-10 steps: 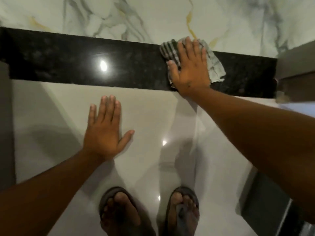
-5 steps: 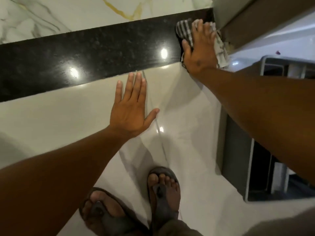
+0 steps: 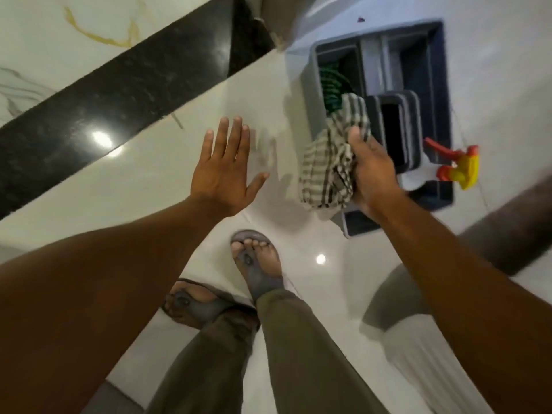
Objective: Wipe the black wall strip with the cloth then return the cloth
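The black wall strip (image 3: 125, 94) runs diagonally across the upper left, glossy with a light reflection on it. My right hand (image 3: 372, 171) grips the checked grey-and-white cloth (image 3: 331, 156), bunched and hanging, off the strip and over the left edge of a dark blue caddy (image 3: 442, 85) on the floor. My left hand (image 3: 227, 168) hovers open, fingers spread, over the white floor below the strip, holding nothing.
The caddy holds a green coiled item (image 3: 330, 88) and a dark rectangular block (image 3: 397, 132); a red and yellow spray nozzle (image 3: 457, 165) sticks out at its right. My sandalled feet (image 3: 257, 264) stand on the glossy white floor. A door frame (image 3: 274, 22) ends the strip.
My right hand has lifted the cloth off the strip's right end and carried it down over the caddy. My view has swung right; my left hand stays open.
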